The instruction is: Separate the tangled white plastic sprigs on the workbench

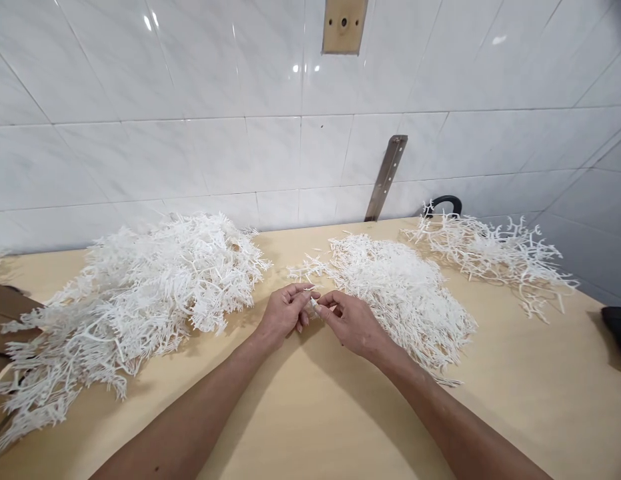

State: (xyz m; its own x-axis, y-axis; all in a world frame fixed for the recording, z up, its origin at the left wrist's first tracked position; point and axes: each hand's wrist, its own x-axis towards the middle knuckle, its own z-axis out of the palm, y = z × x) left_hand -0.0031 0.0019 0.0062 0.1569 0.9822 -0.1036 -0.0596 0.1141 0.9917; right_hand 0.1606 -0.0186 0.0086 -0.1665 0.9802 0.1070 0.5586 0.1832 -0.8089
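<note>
My left hand (285,312) and my right hand (351,323) meet over the middle of a pale wooden table (310,413). Both pinch a small white plastic piece (314,307) between their fingertips. A large heap of white branched plastic sprues (135,300) lies to the left of my left hand. A flatter pile of small white plastic pieces (400,293) lies just right of my right hand, touching its far side. A third, looser pile of white sprues (495,250) lies at the back right.
A white tiled wall (190,133) runs behind the table. A metal bracket (387,177) leans on it, and a tan plate (344,25) is fixed higher up. A black object (619,328) lies at the right edge; brown cardboard (5,307) at the left.
</note>
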